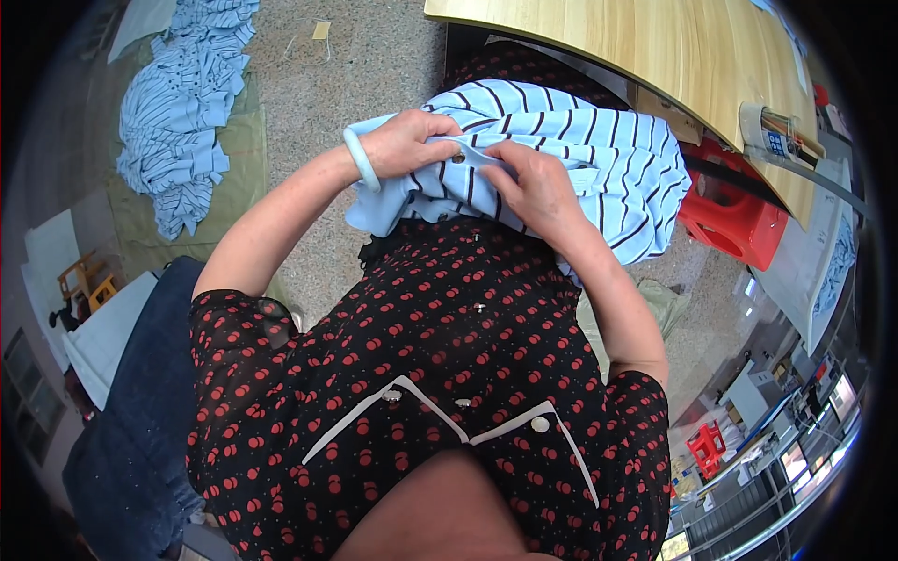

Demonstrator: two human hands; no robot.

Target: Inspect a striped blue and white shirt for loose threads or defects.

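Across my lap lies a light blue garment with dark stripes point(599, 140), bunched up and spread toward the right. My left hand point(409, 143), with a pale bangle point(360, 161) at its wrist, pinches the cloth at the garment's left part. Close by on the right, my right hand point(538, 187) has its thumb and fingers on the same strip of cloth. A dark round button point(458, 157) shows on the fabric between the two hands. Folds hide some of the fingertips.
A wooden-topped table point(645, 37) stands ahead to the right, with a clear tub of slim tools point(776, 131) at its edge. Under it is a red plastic stool point(734, 220). A pile of similar striped garments point(182, 122) lies on a green sheet point(238, 187) at the left.
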